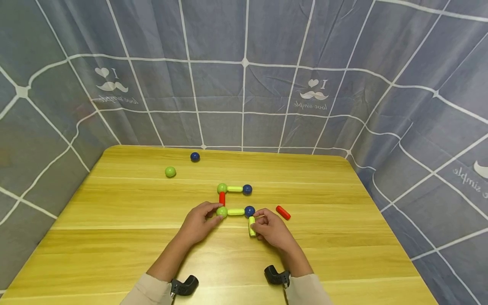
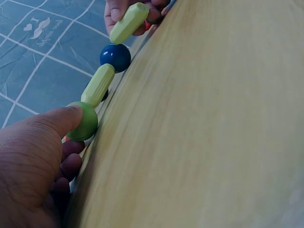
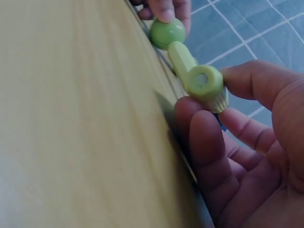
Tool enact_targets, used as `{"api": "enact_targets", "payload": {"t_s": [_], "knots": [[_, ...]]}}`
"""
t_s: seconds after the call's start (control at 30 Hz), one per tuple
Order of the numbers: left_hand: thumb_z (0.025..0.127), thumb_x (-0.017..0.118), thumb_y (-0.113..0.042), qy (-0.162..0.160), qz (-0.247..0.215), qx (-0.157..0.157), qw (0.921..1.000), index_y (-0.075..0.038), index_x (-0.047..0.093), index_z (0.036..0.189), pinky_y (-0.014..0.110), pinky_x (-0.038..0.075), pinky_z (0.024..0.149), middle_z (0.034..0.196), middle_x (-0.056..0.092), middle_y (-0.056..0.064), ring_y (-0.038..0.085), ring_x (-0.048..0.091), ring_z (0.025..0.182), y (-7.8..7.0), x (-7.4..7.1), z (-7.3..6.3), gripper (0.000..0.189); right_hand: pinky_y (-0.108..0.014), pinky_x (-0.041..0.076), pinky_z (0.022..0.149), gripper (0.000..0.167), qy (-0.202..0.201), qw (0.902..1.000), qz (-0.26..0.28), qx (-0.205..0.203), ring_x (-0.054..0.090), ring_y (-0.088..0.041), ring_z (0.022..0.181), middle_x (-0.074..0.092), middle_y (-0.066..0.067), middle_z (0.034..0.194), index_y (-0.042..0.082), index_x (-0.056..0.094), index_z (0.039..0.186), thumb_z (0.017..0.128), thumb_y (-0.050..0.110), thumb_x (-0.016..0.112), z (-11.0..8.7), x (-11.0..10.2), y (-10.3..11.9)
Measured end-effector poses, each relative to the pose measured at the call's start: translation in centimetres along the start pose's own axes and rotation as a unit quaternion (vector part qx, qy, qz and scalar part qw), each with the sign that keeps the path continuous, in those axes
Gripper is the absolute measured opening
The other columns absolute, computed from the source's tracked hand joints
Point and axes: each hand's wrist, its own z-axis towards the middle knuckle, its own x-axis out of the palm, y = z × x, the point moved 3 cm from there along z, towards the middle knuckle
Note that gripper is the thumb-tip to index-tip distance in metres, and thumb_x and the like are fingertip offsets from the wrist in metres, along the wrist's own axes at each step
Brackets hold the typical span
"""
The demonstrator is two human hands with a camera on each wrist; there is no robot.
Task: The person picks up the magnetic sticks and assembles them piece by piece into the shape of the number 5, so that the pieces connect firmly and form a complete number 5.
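Note:
On the table (image 1: 145, 250) lies a joined shape of toy building balls and sticks. My left hand (image 1: 199, 223) pinches its near green ball (image 1: 222, 212) between thumb and fingers. From that ball a red stick (image 1: 222, 198) leads to a far green ball (image 1: 222, 188), and a yellow-green stick (image 1: 236, 212) leads right to a blue ball (image 1: 249, 211). My right hand (image 1: 270, 228) holds another yellow-green stick (image 1: 252, 227), one end at this blue ball and the other toward me. A grey disc shows in its near end (image 3: 202, 80) in the right wrist view.
The far green ball carries a yellow-green stick (image 1: 234, 189) with a blue ball (image 1: 247, 189) at its end. A loose red stick (image 1: 283, 212) lies right of my right hand. Farther back are a loose green ball (image 1: 170, 171) and blue ball (image 1: 195, 157). A grey curtain (image 1: 221, 84) hangs behind.

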Motion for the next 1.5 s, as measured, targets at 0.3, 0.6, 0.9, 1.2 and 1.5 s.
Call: {"api": "enact_targets", "payload": {"t_s": [0.3, 0.6, 0.9, 1.2, 1.5], "knots": [[0.088, 0.077, -0.018, -0.001, 0.002, 0.008, 1.0, -0.012, 0.072, 0.118, 0.036, 0.048, 0.075, 0.093, 0.063, -0.003, 0.014, 0.054, 0.081, -0.1, -0.1, 0.0, 0.031, -0.027, 0.051, 0.056, 0.025, -0.019, 0.9998, 0.009, -0.005, 0.063, -0.021, 0.061, 0.06, -0.007, 0.076, -0.003, 0.054, 0.11, 0.091, 0.005, 0.067, 0.1, 0.4, 0.0], [0.088, 0.077, -0.019, 0.001, 0.001, 0.001, 1.0, -0.012, 0.072, 0.118, 0.036, 0.049, 0.076, 0.095, 0.064, -0.004, 0.013, 0.055, 0.082, 0.0, -0.1, 0.1, 0.031, -0.028, 0.053, 0.057, 0.021, -0.02, 0.9998, -0.002, 0.003, 0.063, -0.019, 0.06, 0.061, -0.006, 0.078, -0.002, 0.055, 0.109, 0.092, 0.005, 0.065, 0.3, 0.4, -0.1], [0.088, 0.077, -0.02, 0.001, 0.004, -0.001, 1.0, -0.011, 0.072, 0.118, 0.036, 0.048, 0.075, 0.095, 0.064, -0.003, 0.014, 0.055, 0.082, -0.1, -0.1, 0.0, 0.032, -0.027, 0.051, 0.055, 0.017, -0.049, 0.9986, -0.019, -0.003, 0.059, -0.018, 0.06, 0.06, -0.007, 0.079, 0.0, 0.06, 0.105, 0.093, 0.01, 0.065, 0.3, 0.2, 0.1], [0.088, 0.077, -0.022, -0.002, 0.016, -0.004, 0.9999, -0.012, 0.072, 0.119, 0.036, 0.049, 0.076, 0.095, 0.064, -0.005, 0.012, 0.055, 0.082, 0.2, -0.2, 0.0, 0.032, -0.031, 0.05, 0.077, 0.019, -0.105, 0.9907, -0.071, -0.051, 0.059, -0.021, 0.092, 0.065, -0.006, 0.101, 0.005, 0.065, 0.111, 0.095, 0.013, 0.066, 1.7, -0.5, 0.2], [0.089, 0.076, -0.022, 0.007, 0.008, 0.003, 0.9999, -0.013, 0.072, 0.12, 0.035, 0.047, 0.074, 0.092, 0.061, -0.003, 0.013, 0.053, 0.081, 0.0, -0.2, 0.0, 0.033, -0.037, 0.046, 0.086, 0.027, -0.04, 0.9941, -0.079, -0.062, 0.055, -0.023, 0.1, 0.063, -0.007, 0.113, 0.007, 0.064, 0.123, 0.097, 0.012, 0.063, 3.1, -0.3, 0.0]]}}
